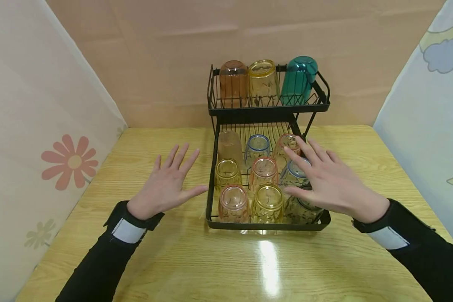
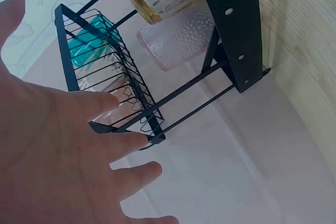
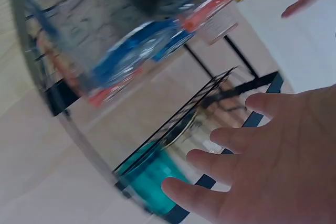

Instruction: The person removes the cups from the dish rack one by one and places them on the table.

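A two-tier black wire rack (image 1: 268,227) stands on the table with upside-down glasses on both tiers. My left hand (image 1: 166,184) is spread out left of the rack, palm down, holding nothing. Over the rack's lower right side my right hand (image 1: 330,180) is spread too, hiding part of a blue-rimmed glass (image 1: 292,174) and a dark glass (image 1: 302,212). Up top stand a brown glass (image 1: 233,86), a yellow glass (image 1: 264,84) and a teal glass (image 1: 300,79). Below are several more, among them a pink glass (image 1: 234,203) and a yellow-green glass (image 1: 268,203).
The rack sits on a light wood table (image 1: 166,260). Behind hangs a peach cloth (image 1: 166,63). Patterned sheets border both sides, with a red flower (image 1: 74,161) on the left one and a blue cloud (image 1: 441,55) on the right one.
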### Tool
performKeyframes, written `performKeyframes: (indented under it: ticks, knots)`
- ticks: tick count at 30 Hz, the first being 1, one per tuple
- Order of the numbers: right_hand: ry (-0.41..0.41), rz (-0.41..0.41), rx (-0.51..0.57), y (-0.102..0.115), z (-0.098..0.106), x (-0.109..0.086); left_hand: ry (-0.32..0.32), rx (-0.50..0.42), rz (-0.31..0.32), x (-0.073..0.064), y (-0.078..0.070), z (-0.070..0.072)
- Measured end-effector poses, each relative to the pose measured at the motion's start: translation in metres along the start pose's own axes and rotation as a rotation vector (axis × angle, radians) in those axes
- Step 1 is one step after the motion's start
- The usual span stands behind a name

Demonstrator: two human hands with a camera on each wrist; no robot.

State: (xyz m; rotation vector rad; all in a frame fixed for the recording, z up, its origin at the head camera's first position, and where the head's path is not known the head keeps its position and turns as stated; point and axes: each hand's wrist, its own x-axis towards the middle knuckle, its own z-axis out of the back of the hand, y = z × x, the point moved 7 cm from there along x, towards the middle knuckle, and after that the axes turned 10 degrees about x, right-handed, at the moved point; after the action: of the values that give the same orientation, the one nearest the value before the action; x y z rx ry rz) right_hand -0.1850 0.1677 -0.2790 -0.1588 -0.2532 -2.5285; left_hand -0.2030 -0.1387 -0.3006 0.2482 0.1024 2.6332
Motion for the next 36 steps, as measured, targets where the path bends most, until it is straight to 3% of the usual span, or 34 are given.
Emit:
performKeyframes:
  ticks: [9,18,29,36]
  knots:
    - [0.073,0.144,-0.026,0.041,-0.008,0.029,0.026,0.015,0.04,-0.009,0.015,-0.006]
    - [0.076,0.378,-0.041,0.092,-0.024,0.048,0.04,0.006,0.076,-0.019,0.029,-0.014]
    - [0.224,0.463,-0.077,0.126,-0.059,0.059,0.05,-0.002,0.121,-0.034,0.043,-0.024]
    - [0.285,0.443,-0.053,0.131,-0.074,0.066,0.059,-0.021,0.132,-0.04,0.046,-0.031]
